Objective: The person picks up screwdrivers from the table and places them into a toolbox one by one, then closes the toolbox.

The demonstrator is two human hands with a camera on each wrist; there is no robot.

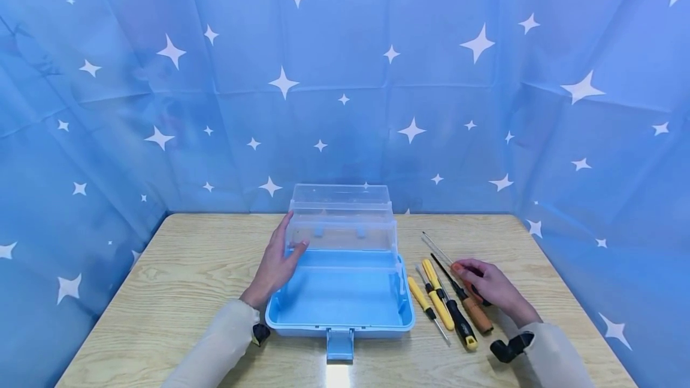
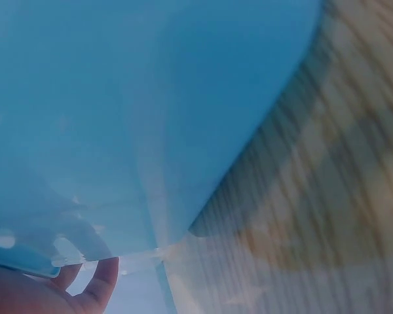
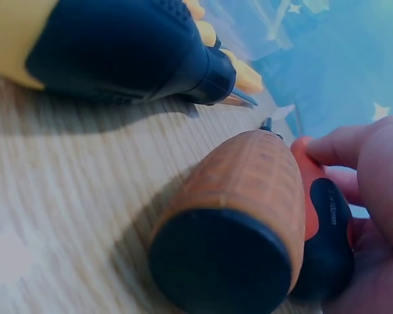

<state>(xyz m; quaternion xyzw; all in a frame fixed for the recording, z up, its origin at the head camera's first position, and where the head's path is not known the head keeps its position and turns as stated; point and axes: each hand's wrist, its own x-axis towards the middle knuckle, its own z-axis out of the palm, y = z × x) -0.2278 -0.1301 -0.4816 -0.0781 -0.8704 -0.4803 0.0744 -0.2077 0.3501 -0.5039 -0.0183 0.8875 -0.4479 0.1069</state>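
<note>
A light-blue toolbox point(image 1: 345, 298) stands with its clear lid point(image 1: 342, 229) raised. My left hand point(image 1: 275, 268) holds its left side near the hinge, thumb over the inner side and fingers along the outside. In the left wrist view, fingers point(image 2: 101, 288) show past the blue wall. At the right, my right hand point(image 1: 493, 283) pinches the red-and-black handle of a screwdriver point(image 3: 331, 222), its thin shaft pointing away toward the back. Right beside it lies a screwdriver with a brown handle point(image 1: 478, 316).
Left of the brown handle lie a black-and-yellow screwdriver point(image 1: 460, 325) and several yellow-handled ones point(image 1: 442, 310), close to the toolbox's right side. The toolbox latch point(image 1: 340, 345) hangs down in front. A blue starry curtain point(image 1: 345, 106) surrounds the wooden table point(image 1: 205, 268).
</note>
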